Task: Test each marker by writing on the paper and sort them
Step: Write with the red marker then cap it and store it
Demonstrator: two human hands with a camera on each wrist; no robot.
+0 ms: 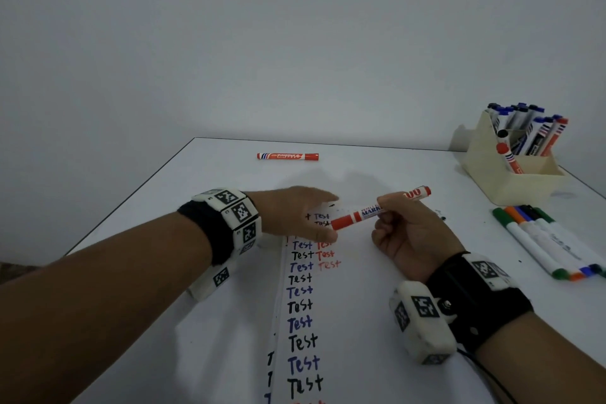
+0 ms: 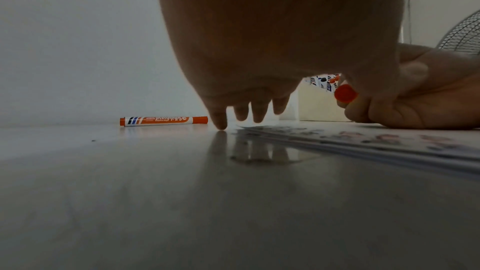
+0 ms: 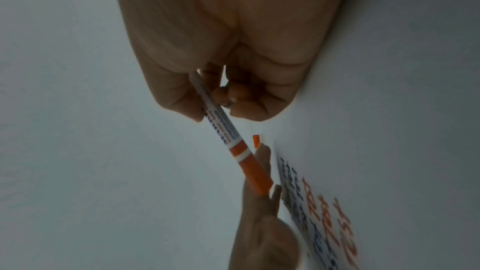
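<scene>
The right hand (image 1: 411, 233) is gripping a capped red whiteboard marker (image 1: 377, 210) in curled fingers, its cap end pointing at the left hand (image 1: 296, 215). The left hand is resting spread on the paper (image 1: 344, 321), thumb just beside the cap. Only the left wrist view is showing the left fingertips (image 2: 221, 125) touching the table (image 2: 155, 192) at the paper's edge. Beyond the left hand another red marker (image 1: 287, 156) is lying alone near the table's far edge. To the right of the right hand, loose markers (image 1: 554, 246) are lying side by side, with a beige holder (image 1: 492, 174) of markers beyond them.
</scene>
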